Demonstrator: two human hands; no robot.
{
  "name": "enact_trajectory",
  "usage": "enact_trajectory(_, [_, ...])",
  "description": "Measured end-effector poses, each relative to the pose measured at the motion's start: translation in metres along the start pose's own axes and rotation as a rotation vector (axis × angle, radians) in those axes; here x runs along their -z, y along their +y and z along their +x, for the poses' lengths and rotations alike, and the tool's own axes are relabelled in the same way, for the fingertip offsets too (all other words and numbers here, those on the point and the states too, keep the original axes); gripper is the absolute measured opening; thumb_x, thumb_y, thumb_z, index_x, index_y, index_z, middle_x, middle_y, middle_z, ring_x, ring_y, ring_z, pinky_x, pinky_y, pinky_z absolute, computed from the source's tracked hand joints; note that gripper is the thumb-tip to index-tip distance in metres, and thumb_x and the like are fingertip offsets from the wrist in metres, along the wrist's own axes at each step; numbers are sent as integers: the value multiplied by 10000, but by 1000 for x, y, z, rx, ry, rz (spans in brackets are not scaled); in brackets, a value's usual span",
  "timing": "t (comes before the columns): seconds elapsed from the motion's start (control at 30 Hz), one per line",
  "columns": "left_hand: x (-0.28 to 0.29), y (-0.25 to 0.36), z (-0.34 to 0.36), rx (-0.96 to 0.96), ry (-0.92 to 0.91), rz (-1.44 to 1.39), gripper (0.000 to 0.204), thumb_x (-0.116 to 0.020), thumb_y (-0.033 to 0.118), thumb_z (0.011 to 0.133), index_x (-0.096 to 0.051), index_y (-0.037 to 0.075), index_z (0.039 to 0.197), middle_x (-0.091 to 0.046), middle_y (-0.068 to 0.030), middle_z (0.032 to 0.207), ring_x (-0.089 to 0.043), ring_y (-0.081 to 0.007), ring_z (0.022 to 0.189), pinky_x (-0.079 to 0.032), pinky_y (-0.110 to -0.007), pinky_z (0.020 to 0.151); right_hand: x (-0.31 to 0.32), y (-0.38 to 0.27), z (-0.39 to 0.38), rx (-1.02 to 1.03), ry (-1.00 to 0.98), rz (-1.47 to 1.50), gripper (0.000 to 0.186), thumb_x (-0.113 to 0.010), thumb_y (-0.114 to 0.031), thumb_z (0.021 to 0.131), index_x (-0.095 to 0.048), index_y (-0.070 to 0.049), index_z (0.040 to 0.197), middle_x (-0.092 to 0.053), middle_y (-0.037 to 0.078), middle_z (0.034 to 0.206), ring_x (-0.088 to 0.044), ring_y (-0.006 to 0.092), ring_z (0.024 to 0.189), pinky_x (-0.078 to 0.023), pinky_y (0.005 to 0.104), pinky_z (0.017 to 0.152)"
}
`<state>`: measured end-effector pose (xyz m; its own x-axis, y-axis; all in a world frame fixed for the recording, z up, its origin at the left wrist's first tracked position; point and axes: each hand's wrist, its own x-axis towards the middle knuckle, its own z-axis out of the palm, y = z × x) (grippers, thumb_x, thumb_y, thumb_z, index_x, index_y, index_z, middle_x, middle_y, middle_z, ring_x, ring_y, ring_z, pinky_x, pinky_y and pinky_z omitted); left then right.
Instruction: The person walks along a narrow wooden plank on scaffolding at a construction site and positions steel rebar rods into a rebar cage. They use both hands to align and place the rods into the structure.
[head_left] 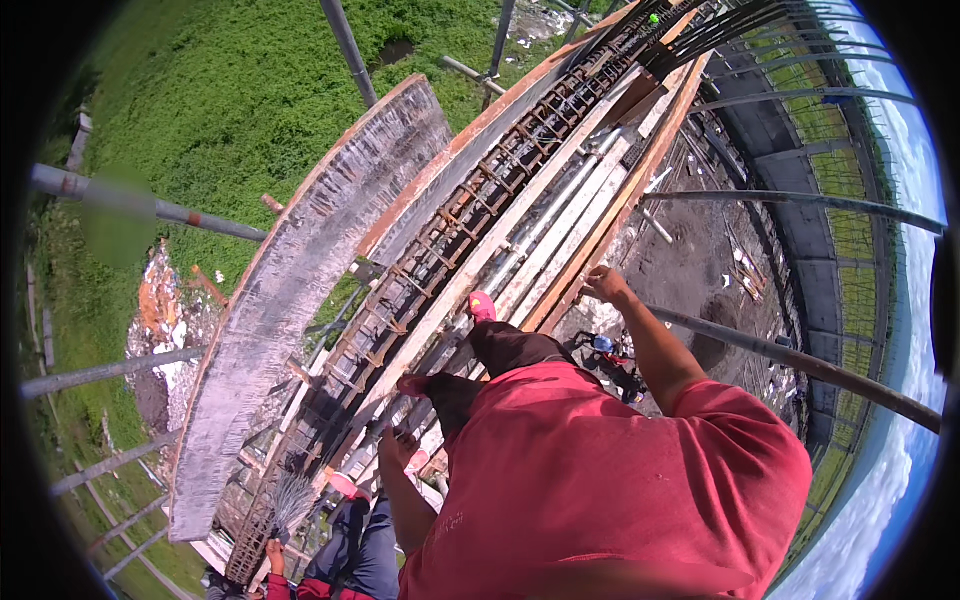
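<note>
Red shirt fills my view; right hand grips plank edge; left hand on planks, grip unclear.

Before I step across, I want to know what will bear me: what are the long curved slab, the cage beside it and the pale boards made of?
Curved slab: probably concrete, grey, rough, streaked. Cage: steel rods, brown, seemingly rusted. Boards: looks like sawn timber, pale, unpainted.

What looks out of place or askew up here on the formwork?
Nothing looks spilled or broken. The right hand rests on the orange board edge, the left hand is down by the pale planks, and the rebar cage runs evenly.
</note>
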<state>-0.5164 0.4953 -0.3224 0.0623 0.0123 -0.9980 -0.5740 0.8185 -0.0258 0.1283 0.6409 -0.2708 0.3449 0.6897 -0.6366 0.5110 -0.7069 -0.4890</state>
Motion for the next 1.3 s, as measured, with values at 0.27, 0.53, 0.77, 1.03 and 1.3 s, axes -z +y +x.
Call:
enact_trajectory(0.27, [13, -35, -10, -273, 163, 94, 417, -453, 491, 983, -410, 177, 713, -432, 28, 635, -466, -138, 553, -490, -362, 603, -44, -26, 16, -42, -224, -186, 334, -659, -270, 867, -608, -82, 1138, -649, 42, 873, -620, 161, 747, -519, 361, 567])
enact_trajectory(0.53, [48, -87, -7, -373, 381, 131, 371, -559, 398, 918, -524, 81, 729, -504, -20, 601, -467, -126, 458, -434, -307, 448, -64, -94, 50, -44, -293, -162, 228, -603, -302, 920, -598, -174, 1109, -593, 15, 888, -588, 148, 737, -481, 355, 609])
enact_trajectory(0.77, [81, -143, -6, -240, 572, 167, 571, -471, 498, 922, -633, 16, 664, -623, -77, 570, -593, -215, 476, -524, -369, 556, -127, -149, 60, 39, -419, -203, 369, -608, -393, 880, -576, -168, 1171, -595, 31, 932, -601, 197, 770, -500, 377, 641])
enact_trajectory(1.03, [124, -205, -9, -40, 431, -203, 430, -581, 494, 888, -581, 64, 874, -669, -97, 717, -598, -179, 501, -477, -345, 468, -219, -205, 27, 194, -610, -290, 234, -595, -288, 917, -595, -146, 1103, -599, 7, 855, -576, 117, 664, -461, 272, 547])
enact_trajectory(1.3, [138, -338, -61, 92, 366, -928, 355, -508, 476, 945, -441, 133, 877, -720, -153, 924, -700, -257, 765, -533, -402, 671, -277, -256, 12, 338, -761, -353, 269, -621, -296, 897, -596, -120, 1098, -596, -8, 849, -583, 110, 673, -465, 276, 543])
